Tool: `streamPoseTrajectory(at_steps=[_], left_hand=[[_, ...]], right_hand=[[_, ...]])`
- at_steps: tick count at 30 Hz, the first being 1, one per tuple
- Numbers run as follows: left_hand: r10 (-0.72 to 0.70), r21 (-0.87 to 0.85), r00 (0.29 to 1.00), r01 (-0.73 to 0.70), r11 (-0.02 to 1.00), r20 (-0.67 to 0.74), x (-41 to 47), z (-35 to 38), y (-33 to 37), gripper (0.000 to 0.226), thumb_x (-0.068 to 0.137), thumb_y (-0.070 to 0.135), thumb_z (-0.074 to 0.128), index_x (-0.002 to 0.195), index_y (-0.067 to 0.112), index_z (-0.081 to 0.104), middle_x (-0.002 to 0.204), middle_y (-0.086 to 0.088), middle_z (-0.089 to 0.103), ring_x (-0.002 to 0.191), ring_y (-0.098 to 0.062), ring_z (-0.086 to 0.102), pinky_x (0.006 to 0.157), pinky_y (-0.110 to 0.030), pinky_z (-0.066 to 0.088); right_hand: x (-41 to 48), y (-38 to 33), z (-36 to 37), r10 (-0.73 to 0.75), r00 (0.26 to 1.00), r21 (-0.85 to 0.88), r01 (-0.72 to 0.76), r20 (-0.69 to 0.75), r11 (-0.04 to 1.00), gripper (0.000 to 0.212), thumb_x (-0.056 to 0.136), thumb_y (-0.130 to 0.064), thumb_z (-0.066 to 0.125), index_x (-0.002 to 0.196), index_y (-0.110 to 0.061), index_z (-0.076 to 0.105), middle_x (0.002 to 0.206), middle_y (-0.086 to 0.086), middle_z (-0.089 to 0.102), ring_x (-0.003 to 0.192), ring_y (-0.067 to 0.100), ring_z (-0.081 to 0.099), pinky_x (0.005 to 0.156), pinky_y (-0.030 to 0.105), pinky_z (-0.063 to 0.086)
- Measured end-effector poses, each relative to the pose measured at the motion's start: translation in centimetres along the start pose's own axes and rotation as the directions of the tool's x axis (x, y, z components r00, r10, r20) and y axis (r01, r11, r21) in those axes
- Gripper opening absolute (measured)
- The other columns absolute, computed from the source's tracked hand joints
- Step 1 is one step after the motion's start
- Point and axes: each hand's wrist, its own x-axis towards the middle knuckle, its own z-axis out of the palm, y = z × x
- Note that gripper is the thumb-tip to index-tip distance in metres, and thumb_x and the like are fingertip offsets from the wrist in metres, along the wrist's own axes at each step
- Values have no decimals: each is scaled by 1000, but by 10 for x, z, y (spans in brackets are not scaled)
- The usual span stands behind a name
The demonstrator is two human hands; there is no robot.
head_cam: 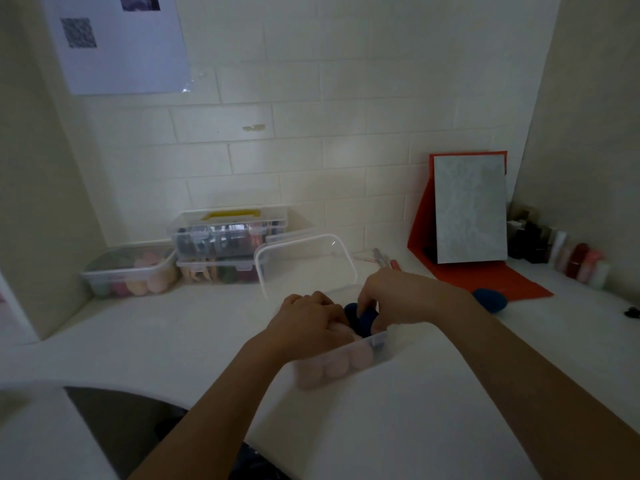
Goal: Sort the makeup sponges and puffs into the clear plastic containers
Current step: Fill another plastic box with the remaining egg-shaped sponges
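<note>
Plastic container (381, 351) looks crowded: the right hand (401, 296) has its grip pinching a dark blue sponge (363, 322). The left hand (311, 317) covers pink puffs (332, 368), its grip unclear. Cramming could spill puffs.

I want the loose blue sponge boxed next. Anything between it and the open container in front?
No object does. Only the right hand, which holds a dark sponge in the container, crosses between it and the blue sponge by the red mat.
</note>
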Motion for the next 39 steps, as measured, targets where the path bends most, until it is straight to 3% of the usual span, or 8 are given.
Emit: streamPoseTrajectory(at_steps=[8,13,20,24,27,31,36,39], left_hand=[[15,-12,1000,-15,1000,-12,-3,-2,4,32,93,40,38,120,42,53,129,1,49,116,-13,43,103,-32,23],[58,-70,998,-57,996,5,-7,-7,6,31,93,35,40,120,46,50,128,2,48,120,-11,37,102,-32,21],[35,9,998,-36,999,58,-5,-6,4,37,94,40,39,130,48,37,140,0,37,125,-19,37,108,-36,19],[37,5,998,-37,999,58,-5,-5,3,35,94,42,39,129,49,39,141,1,36,125,-19,37,109,-35,17],[36,12,998,-37,999,60,-5,-5,4,35,94,43,39,129,48,39,141,2,35,126,-19,37,110,-36,17],[30,4,998,-31,1000,59,-6,-5,4,36,94,44,39,129,49,39,141,2,35,126,-19,37,111,-37,18],[32,2,997,-32,999,68,-7,-5,4,38,94,44,38,131,51,35,142,1,34,126,-19,37,110,-37,17],[32,12,996,-33,999,82,-7,-6,5,39,95,43,36,133,50,33,143,1,33,127,-20,36,111,-37,17]], right_hand=[[10,-8,8,101,990,-17,-103,-99,995,30,74,-17,76,97,-13,56,108,7,58,98,23,56,83,31,48],[15,-13,18,80,993,-6,-81,-84,997,8,77,-11,68,79,-7,61,85,11,63,76,22,60,58,22,43],[-14,17,-19,210,965,373,-138,-158,918,16,87,-21,65,102,-16,66,83,-9,62,73,10,64,73,23,53],[-10,72,-11,428,854,141,-404,-294,904,17,93,-10,49,94,-3,64,92,8,63,82,20,59,75,29,46],[-5,121,14,595,798,49,-594,-92,803,22,98,-8,38,109,-4,57,110,10,56,101,22,55,93,29,41],[46,232,78,669,743,276,-645,9,712,60,94,-38,46,147,-17,25,147,9,31,129,29,36,113,40,28],[7,160,40,725,688,320,-682,-27,658,59,92,-38,54,140,-12,33,138,12,40,124,30,42,109,36,33],[-15,126,13,644,760,241,-612,-84,754,36,92,-32,57,114,-4,53,110,12,58,100,24,56,79,26,44]])
